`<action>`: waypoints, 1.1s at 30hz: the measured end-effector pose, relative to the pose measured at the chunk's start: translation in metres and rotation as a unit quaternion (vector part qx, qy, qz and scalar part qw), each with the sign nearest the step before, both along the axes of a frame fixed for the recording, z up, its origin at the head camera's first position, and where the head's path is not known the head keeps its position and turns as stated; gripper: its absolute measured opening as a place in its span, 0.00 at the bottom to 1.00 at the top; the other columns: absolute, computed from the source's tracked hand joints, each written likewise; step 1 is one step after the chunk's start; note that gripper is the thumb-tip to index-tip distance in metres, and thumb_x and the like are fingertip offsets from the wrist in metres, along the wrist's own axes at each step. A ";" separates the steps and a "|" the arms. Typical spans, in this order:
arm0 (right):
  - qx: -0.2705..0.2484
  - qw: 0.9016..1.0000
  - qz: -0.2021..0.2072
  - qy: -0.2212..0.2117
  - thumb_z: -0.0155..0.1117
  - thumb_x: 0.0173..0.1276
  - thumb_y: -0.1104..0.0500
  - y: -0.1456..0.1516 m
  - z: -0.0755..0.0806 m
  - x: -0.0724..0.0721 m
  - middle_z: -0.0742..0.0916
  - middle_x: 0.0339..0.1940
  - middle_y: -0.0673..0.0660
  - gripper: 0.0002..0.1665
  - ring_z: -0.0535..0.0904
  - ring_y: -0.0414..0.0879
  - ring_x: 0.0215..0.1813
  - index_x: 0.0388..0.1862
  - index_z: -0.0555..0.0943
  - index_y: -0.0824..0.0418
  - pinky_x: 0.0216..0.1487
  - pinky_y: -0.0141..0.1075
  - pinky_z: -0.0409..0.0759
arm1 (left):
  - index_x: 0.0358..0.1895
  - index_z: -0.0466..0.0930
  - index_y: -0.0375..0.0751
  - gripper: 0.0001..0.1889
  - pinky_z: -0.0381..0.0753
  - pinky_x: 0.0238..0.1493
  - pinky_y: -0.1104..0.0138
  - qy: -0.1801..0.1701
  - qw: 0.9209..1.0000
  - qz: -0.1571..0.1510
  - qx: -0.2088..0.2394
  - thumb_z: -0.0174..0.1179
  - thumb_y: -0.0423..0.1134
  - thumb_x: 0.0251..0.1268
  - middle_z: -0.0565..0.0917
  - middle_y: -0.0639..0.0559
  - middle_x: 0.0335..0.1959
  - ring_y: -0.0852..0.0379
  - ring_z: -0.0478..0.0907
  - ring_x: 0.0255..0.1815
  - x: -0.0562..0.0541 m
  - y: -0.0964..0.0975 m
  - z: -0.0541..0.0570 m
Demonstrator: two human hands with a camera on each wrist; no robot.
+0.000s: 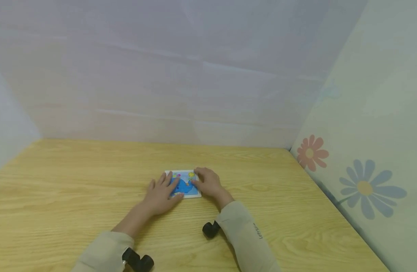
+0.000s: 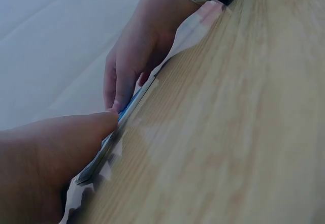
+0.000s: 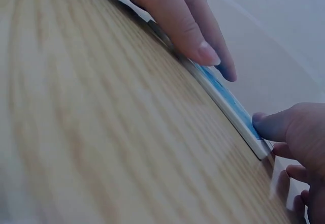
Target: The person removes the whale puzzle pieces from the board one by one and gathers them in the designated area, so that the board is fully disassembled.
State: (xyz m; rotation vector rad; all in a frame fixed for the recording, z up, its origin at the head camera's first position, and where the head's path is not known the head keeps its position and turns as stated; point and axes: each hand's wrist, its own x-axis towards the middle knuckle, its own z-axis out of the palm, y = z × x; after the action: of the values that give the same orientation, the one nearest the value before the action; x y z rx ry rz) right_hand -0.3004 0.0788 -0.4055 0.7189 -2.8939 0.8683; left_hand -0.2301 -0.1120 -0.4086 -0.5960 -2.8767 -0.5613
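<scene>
A small flat picture puzzle (image 1: 185, 186) with a white border lies on the wooden table. Its picture has a blue animal and a yellow sun. My left hand (image 1: 160, 195) rests over its left part, fingers spread and straight, hiding that side. With the thumb on the top face and the fingers at the edge, my right hand (image 1: 210, 183) pinches the right side of the puzzle. The right wrist view shows the thumb (image 3: 269, 125) on the blue surface and the white edge (image 3: 236, 120) low along the tabletop.
The wooden table (image 1: 92, 177) extends around the hands to a pale sheet wall (image 1: 143, 75) at the back. On the right stands a panel printed with a red flower (image 1: 309, 153) and a blue flower (image 1: 365, 188). Black wrist devices (image 1: 211, 229) sit at both sleeves.
</scene>
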 end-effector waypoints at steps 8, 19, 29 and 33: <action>-0.003 1.000 -0.005 0.014 0.56 0.61 0.53 -0.002 0.002 0.004 0.73 0.56 0.56 0.22 0.61 0.53 0.60 0.53 0.73 0.59 0.58 0.51 0.51 | 0.62 0.60 0.39 0.30 0.42 0.55 0.42 0.008 0.999 -0.034 0.004 0.45 0.53 0.61 0.51 0.33 0.63 0.37 0.40 0.64 0.000 0.002 -0.005; 0.023 0.999 -0.027 0.011 0.55 0.61 0.53 -0.003 0.004 -0.003 0.75 0.53 0.52 0.17 0.64 0.51 0.58 0.49 0.75 0.55 0.54 0.53 0.56 | 0.62 0.62 0.43 0.25 0.46 0.56 0.44 0.000 0.998 -0.055 -0.008 0.44 0.50 0.63 0.50 0.31 0.63 0.36 0.42 0.63 0.002 0.005 0.002; 0.018 0.999 -0.041 -0.012 0.56 0.60 0.56 -0.006 0.012 -0.001 0.76 0.50 0.54 0.17 0.63 0.53 0.57 0.48 0.75 0.59 0.54 0.52 0.55 | 0.62 0.62 0.44 0.24 0.46 0.56 0.44 -0.003 0.998 -0.067 -0.010 0.43 0.49 0.64 0.50 0.30 0.63 0.35 0.42 0.63 0.003 0.007 0.006; 0.024 0.998 -0.055 -0.012 0.57 0.60 0.56 -0.008 0.010 -0.005 0.77 0.48 0.55 0.16 0.64 0.52 0.56 0.46 0.75 0.60 0.54 0.51 0.56 | 0.62 0.61 0.46 0.25 0.45 0.57 0.45 -0.015 0.998 -0.065 -0.018 0.42 0.50 0.64 0.49 0.31 0.63 0.36 0.41 0.63 0.002 0.009 0.005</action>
State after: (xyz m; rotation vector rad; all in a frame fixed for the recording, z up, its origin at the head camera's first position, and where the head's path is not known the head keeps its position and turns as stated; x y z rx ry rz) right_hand -0.3055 0.0708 -0.3957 0.5512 -2.9515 0.8027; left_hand -0.2283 -0.1034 -0.4034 -0.7930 -2.8976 -0.5414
